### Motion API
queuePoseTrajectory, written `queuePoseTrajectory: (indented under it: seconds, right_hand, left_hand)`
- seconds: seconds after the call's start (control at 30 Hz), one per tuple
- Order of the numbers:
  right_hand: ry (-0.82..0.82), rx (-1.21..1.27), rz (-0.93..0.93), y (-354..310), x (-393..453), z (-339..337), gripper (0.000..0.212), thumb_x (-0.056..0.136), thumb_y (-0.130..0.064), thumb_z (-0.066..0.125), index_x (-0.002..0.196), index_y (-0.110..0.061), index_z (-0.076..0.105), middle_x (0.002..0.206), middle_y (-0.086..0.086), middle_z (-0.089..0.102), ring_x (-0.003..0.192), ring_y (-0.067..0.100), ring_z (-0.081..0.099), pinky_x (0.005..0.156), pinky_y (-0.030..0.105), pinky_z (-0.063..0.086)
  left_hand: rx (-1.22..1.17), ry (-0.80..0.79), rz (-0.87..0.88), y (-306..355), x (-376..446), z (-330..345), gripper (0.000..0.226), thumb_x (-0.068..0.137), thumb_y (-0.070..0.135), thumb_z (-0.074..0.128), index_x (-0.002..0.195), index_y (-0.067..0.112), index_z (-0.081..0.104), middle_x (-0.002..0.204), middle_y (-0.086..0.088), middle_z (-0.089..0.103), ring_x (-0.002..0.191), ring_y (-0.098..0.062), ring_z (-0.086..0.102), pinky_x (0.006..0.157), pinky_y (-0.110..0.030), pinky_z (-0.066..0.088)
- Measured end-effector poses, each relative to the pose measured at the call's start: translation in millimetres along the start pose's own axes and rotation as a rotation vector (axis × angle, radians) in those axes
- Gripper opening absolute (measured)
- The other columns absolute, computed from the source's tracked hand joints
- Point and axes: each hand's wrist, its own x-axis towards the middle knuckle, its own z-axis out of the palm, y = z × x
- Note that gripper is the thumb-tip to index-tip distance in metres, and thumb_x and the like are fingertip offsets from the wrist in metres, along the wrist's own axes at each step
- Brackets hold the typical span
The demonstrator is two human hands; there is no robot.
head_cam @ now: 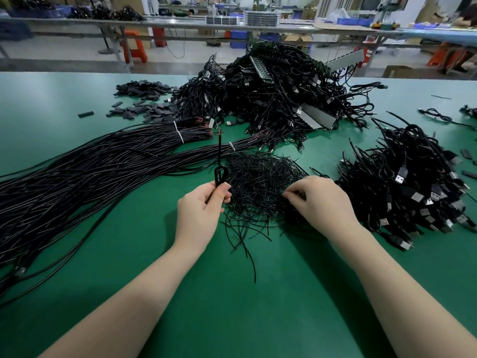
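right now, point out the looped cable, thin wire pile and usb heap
looped cable [221, 169], head view, on its loop
thin wire pile [258, 182], head view, tangle's middle
usb heap [407, 182], head view, its middle

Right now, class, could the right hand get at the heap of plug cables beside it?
Probably yes. The right hand pinches at the thin wires, and the heap of plug cables lies just to its right on the table, with nothing between them. It would only need to let go first.
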Motion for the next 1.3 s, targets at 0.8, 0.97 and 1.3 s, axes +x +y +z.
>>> queuePoseTrajectory:
  seconds: [0.8,0.97,1.3]
  right_hand:
    - [0.373,1.071,0.402,11,7,-17,0.009,0.084,-0.021,0.073,0.087,-0.023,0.065,0.083,0.002,0.074,0.077,0.01,0.066,0.068,0.02,0.051]
    - [0.339,1.12,0.382,11,7,-16,0.017,0.084,-0.012,0.074,0.091,-0.022,0.062,0.077,-0.004,0.073,0.08,0.007,0.068,0.073,0.021,0.053]
    - [0.304,1.141,0.383,12,4,-18,0.008,0.081,-0.015,0.077,0.084,-0.022,0.074,0.073,-0.007,0.074,0.071,0.003,0.068,0.06,0.01,0.047]
  left_hand:
    - [0.079,-0.033,-0.005,-4,2,-1,0.018,0.095,0.028,0.06,0.081,0.035,0.069,0.079,0.018,0.072,0.077,-0.001,0.068,0.065,-0.021,0.056]
    - [0.102,-0.028,-0.008,-5,2,-1,0.02,0.095,0.031,0.061,0.078,0.038,0.069,0.078,0.016,0.072,0.073,-0.007,0.069,0.069,-0.033,0.06]
    - [0.114,-0.039,-0.007,-3,2,-1,0.019,0.095,0.029,0.061,0.079,0.036,0.069,0.078,0.016,0.072,0.074,-0.006,0.069,0.068,-0.031,0.059]
